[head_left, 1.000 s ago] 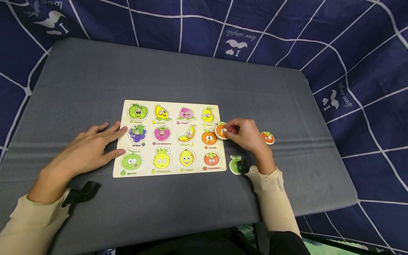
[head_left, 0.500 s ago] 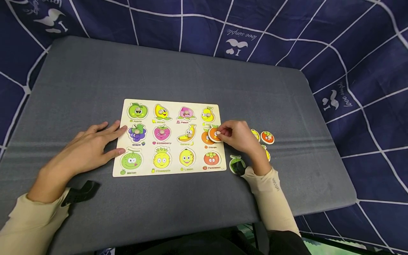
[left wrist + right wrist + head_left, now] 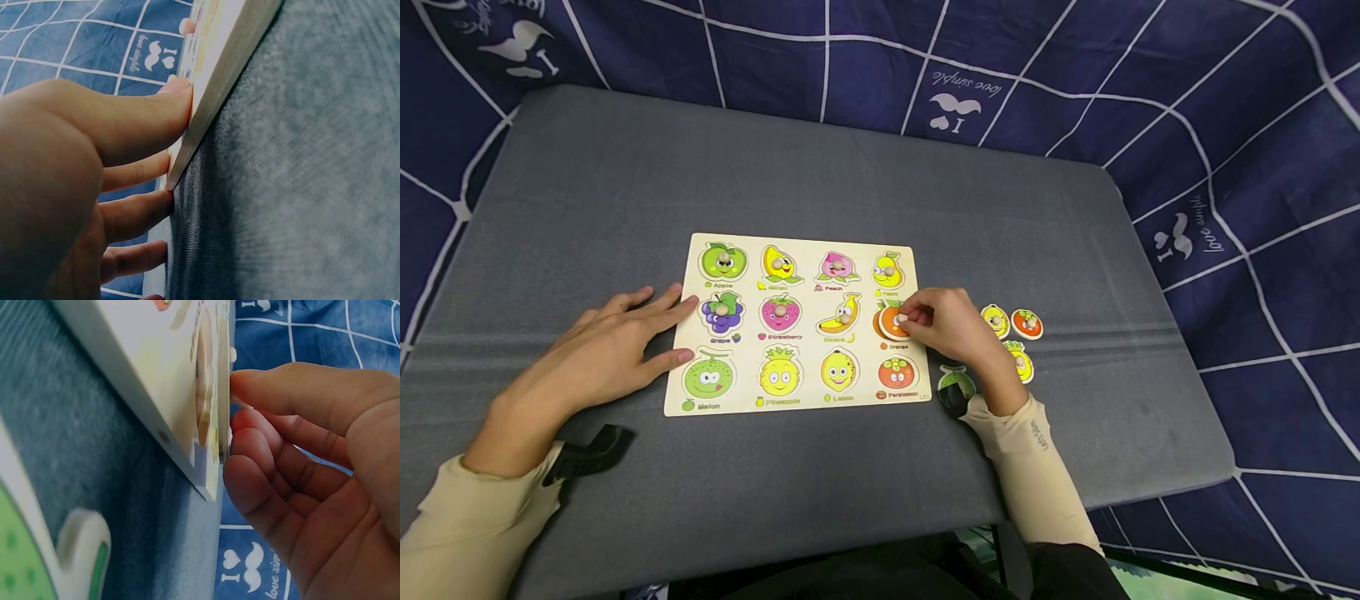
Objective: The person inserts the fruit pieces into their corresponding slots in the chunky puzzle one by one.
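A pale wooden fruit puzzle board (image 3: 811,392) lies on the grey table. My right hand (image 3: 951,327) pinches the knob of an orange puzzle piece (image 3: 890,323) with thumb and fingertips. The piece overlaps the printed orange slot in the head view. From the right wrist, the thin edge of the orange piece (image 3: 224,394) stands close over the board's face, apart from the recess. My left hand (image 3: 606,350) lies spread at the board's left side. Its thumb (image 3: 150,119) and some fingertips rest on the board's edge.
Loose lemon (image 3: 995,320), persimmon (image 3: 1027,324) and pineapple (image 3: 1020,363) pieces lie right of my right hand. A melon piece (image 3: 953,377) sits by the board's lower right corner, partly covered by the wrist camera. Apple, grape, banana and several other knobbed pieces fill board slots.
My right hand has carried the orange piece leftward from the board's right edge to over the orange slot. The lemon and pineapple pieces have come into view. My left hand stays put.
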Demonstrator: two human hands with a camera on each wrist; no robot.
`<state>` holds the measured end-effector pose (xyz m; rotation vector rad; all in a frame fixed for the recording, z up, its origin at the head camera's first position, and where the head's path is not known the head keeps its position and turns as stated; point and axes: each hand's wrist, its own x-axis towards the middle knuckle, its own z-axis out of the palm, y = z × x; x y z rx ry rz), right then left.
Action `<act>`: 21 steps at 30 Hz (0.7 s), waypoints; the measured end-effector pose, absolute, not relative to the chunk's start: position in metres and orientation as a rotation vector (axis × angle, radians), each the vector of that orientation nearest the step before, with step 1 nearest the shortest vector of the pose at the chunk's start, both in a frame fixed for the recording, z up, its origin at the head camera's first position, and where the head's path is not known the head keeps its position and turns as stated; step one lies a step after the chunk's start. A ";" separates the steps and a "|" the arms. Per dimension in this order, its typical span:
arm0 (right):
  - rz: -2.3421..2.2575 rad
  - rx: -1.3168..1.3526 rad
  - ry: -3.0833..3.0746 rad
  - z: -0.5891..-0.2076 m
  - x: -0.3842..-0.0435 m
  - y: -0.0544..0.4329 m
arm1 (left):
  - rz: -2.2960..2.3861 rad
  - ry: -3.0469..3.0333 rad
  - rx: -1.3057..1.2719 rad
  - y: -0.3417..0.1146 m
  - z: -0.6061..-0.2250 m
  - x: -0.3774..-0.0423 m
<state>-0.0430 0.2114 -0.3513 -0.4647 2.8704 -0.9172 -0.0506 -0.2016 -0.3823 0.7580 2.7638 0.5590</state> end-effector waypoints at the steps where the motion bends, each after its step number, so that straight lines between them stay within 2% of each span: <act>1: -0.914 -0.470 2.869 -0.351 -0.043 0.211 | 0.559 2.763 0.758 -0.202 -0.382 -0.051; 21: -0.805 -0.541 2.883 -0.358 -0.048 0.205 | 0.531 2.743 0.742 -0.201 -0.381 -0.052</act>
